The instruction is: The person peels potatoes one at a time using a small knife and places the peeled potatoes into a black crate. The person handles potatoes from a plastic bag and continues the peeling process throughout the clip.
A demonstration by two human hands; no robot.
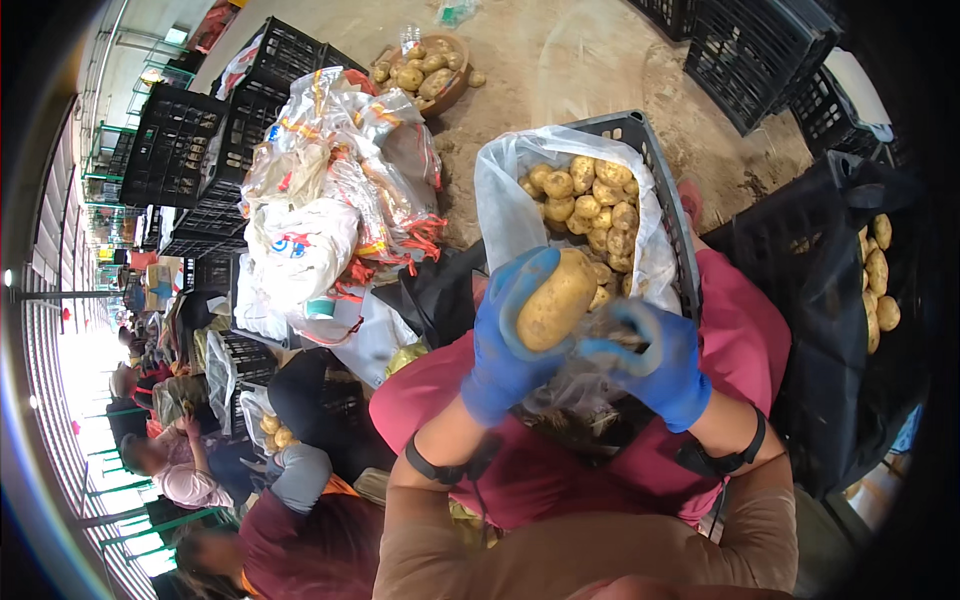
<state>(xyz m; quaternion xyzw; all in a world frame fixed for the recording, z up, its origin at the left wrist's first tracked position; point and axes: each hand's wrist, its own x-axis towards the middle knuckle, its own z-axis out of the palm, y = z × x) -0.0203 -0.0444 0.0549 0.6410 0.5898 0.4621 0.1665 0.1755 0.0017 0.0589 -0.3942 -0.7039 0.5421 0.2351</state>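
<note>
A large potato (559,301) rests in my left hand (506,341), which wears a blue work glove and grips it from the side. My right hand (660,356), gloved the same way and blurred, holds nothing; its thumb and fingers are apart, just right of the potato. Beyond both hands stands a black plastic crate (670,217) between my knees. A translucent plastic liner (501,187) covers its walls, and many smaller potatoes (592,196) lie inside. The crate's near end is partly hidden behind my hands.
Plastic and mesh bags (337,202) are heaped to the left. A brown basin (459,75) of potatoes sits on the floor beyond. Black crates (739,67) are stacked at the far right, and a black-lined container (814,300) with potatoes is beside my right leg. Co-workers (300,517) sit at left.
</note>
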